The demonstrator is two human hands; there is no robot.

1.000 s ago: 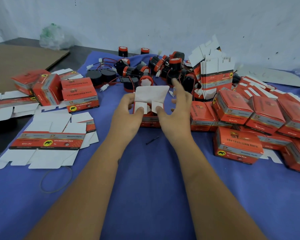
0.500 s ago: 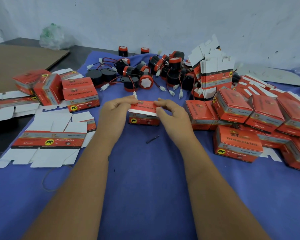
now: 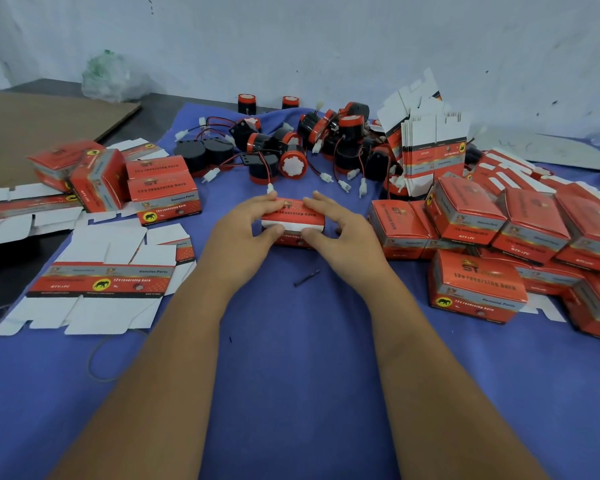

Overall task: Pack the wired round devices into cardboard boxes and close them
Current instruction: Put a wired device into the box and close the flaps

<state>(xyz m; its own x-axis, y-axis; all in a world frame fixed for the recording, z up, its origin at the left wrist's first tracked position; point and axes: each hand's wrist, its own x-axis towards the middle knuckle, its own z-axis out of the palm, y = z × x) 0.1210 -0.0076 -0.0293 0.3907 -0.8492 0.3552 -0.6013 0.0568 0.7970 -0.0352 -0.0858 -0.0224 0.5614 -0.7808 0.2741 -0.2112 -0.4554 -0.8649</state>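
Note:
A small red cardboard box (image 3: 293,218) stands on the blue cloth at the centre, its lid folded down with the white tuck flap still showing along the front. My left hand (image 3: 245,233) grips its left end, thumb on the front. My right hand (image 3: 340,233) grips the right end, thumb pressing the flap. Behind the box lies a heap of black and red round devices (image 3: 291,147) with red-black wires and white plugs.
Closed red boxes (image 3: 478,282) pile up at the right and another group (image 3: 163,192) sits at the left. Flat unfolded box blanks (image 3: 97,282) lie front left; a stack of flat blanks (image 3: 433,147) leans at back right. A small dark screw (image 3: 306,278) lies near my right wrist.
A second ago the lid stood open and upright with my thumbs on the inner side flaps. Since then the lid came down over the box and my hands moved onto its ends.

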